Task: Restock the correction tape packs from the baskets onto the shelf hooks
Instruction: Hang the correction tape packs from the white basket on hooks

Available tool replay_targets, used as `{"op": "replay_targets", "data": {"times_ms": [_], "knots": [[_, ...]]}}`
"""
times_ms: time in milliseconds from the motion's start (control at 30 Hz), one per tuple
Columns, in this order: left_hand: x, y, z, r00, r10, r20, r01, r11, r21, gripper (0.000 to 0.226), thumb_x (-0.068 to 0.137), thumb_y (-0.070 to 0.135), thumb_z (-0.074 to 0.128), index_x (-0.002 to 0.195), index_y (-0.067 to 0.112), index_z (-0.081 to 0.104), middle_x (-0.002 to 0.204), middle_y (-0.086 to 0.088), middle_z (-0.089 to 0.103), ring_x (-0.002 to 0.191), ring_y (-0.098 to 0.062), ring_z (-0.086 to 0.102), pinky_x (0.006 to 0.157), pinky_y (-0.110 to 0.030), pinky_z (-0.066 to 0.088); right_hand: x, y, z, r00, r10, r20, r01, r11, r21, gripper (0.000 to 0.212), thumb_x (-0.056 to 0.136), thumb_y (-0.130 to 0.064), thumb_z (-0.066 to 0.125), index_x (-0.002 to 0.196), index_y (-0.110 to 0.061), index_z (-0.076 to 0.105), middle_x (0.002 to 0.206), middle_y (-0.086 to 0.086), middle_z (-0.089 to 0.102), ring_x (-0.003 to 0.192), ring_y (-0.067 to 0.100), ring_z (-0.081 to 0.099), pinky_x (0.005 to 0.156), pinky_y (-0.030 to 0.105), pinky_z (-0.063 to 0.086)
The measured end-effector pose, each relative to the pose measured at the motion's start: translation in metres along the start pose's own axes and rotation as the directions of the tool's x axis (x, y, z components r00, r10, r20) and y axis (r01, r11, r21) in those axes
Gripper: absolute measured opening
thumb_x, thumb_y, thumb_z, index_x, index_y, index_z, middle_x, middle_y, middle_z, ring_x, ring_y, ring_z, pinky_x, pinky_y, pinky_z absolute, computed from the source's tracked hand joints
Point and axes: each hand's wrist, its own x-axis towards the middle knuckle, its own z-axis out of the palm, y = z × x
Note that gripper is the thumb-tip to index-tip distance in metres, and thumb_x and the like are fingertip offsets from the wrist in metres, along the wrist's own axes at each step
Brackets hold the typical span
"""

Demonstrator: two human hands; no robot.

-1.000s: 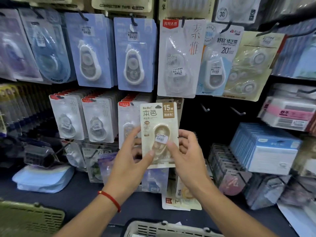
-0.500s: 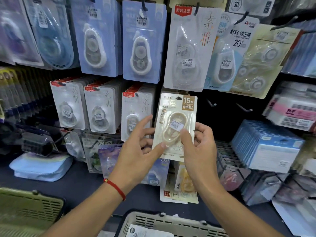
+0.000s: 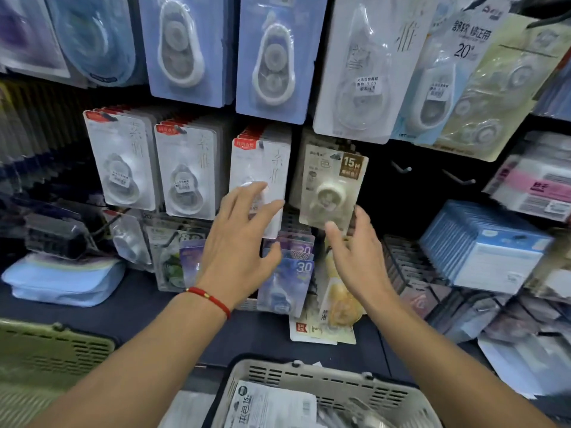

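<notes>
A beige correction tape pack (image 3: 332, 186) marked 15M hangs on a shelf hook in the middle row, right of the white packs (image 3: 262, 177). My right hand (image 3: 358, 257) is just below it, with thumb and forefinger straight at its bottom edge and not curled round it. My left hand (image 3: 244, 242) hovers with fingers spread in front of the nearest white pack and holds nothing. Below me, the beige basket (image 3: 309, 381) holds more packs (image 3: 268, 406).
A green basket (image 3: 46, 350) sits at the lower left. Two bare hooks (image 3: 401, 168) stick out to the right of the beige pack. Blue packs (image 3: 272, 57) hang above, and blue boxes (image 3: 485, 248) stand at the right. Purple packs (image 3: 287, 273) hang below my hands.
Both hands carried the beige pack up and right to the hook. They have since let go of it and drawn back a little, and the pack now hangs by itself.
</notes>
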Motion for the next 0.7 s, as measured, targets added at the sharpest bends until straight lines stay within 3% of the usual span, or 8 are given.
{"op": "replay_targets", "data": {"times_ms": [67,133,200,233,333,500,600,700], "knots": [[-0.001,-0.002,0.001,0.999,0.025,0.020,-0.026,0.996,0.082,0.067,0.081,0.017,0.080,0.145,0.014,0.059,0.163,-0.013,0.037,0.151,-0.038,0.031,0.119,-0.052,0.036,-0.009,-0.001,0.012,0.990,-0.082,-0.116,0.076,0.995,-0.059,0.070,0.106,-0.035,0.054,0.164,-0.010,0.022,0.167,0.010,0.025,0.153,0.023,0.028,0.121,0.029,0.024],[-0.002,-0.003,0.000,1.000,0.028,-0.013,-0.026,0.993,0.119,0.070,0.079,0.015,0.080,0.145,0.014,0.059,0.163,-0.016,0.037,0.150,-0.041,0.032,0.118,-0.056,0.037,-0.009,-0.004,0.019,0.898,-0.392,-0.200,0.339,0.906,-0.254,0.065,0.102,-0.021,0.059,0.160,-0.007,0.033,0.164,0.013,0.031,0.153,0.024,0.029,0.126,0.034,0.025],[-0.001,-0.004,-0.001,1.000,0.013,-0.023,-0.010,0.988,0.153,0.072,0.079,0.014,0.078,0.148,0.015,0.056,0.164,-0.016,0.035,0.150,-0.041,0.031,0.118,-0.055,0.036,0.010,-0.005,0.022,0.787,-0.612,-0.080,0.530,0.737,-0.420,0.060,0.097,-0.013,0.063,0.155,-0.008,0.046,0.163,0.015,0.038,0.152,0.032,0.035,0.125,0.047,0.032],[-0.001,-0.004,-0.001,1.000,0.006,-0.011,-0.004,0.986,0.170,0.075,0.079,0.014,0.076,0.150,0.016,0.053,0.166,-0.015,0.032,0.152,-0.040,0.029,0.119,-0.054,0.034,0.023,-0.006,0.024,0.779,-0.627,-0.010,0.546,0.686,-0.480,0.060,0.095,-0.010,0.063,0.153,-0.008,0.049,0.165,0.017,0.037,0.154,0.035,0.034,0.123,0.052,0.033],[-0.003,-0.010,0.001,0.998,-0.020,0.051,0.010,0.982,0.190,0.082,0.082,0.016,0.072,0.158,0.017,0.041,0.173,-0.011,0.015,0.158,-0.036,0.016,0.126,-0.049,0.024,0.055,-0.006,0.033,0.852,-0.508,0.123,0.468,0.636,-0.614,0.069,0.090,-0.009,0.062,0.157,-0.007,0.043,0.171,0.017,0.026,0.160,0.037,0.020,0.125,0.053,0.028],[-0.008,-0.020,0.006,0.996,0.001,0.085,-0.016,0.984,0.175,0.094,0.081,0.011,0.071,0.164,0.015,0.028,0.176,-0.007,-0.002,0.162,-0.030,-0.001,0.130,-0.043,0.012,0.100,0.006,0.044,0.912,-0.338,0.231,0.405,0.659,-0.635,0.091,0.089,-0.008,0.058,0.168,-0.011,0.013,0.177,0.014,-0.004,0.163,0.035,0.000,0.127,0.048,0.027],[-0.009,-0.023,0.009,0.996,0.003,0.091,-0.017,0.988,0.153,0.097,0.081,0.007,0.070,0.165,0.016,0.024,0.176,-0.005,-0.005,0.163,-0.027,-0.005,0.130,-0.041,0.012,0.115,0.010,0.045,0.925,-0.280,0.255,0.379,0.675,-0.633,0.095,0.089,-0.006,0.058,0.169,-0.015,0.009,0.176,0.008,-0.014,0.163,0.033,-0.004,0.125,0.050,0.033],[-0.010,-0.023,0.009,0.996,0.018,0.089,-0.030,0.991,0.128,0.095,0.081,0.003,0.067,0.165,0.017,0.024,0.176,-0.004,-0.006,0.163,-0.025,-0.007,0.129,-0.038,0.012,0.115,0.011,0.039,0.908,-0.295,0.298,0.418,0.701,-0.578,0.096,0.086,-0.002,0.060,0.168,-0.017,0.014,0.177,0.005,-0.012,0.163,0.033,-0.001,0.119,0.047,0.042]]}}
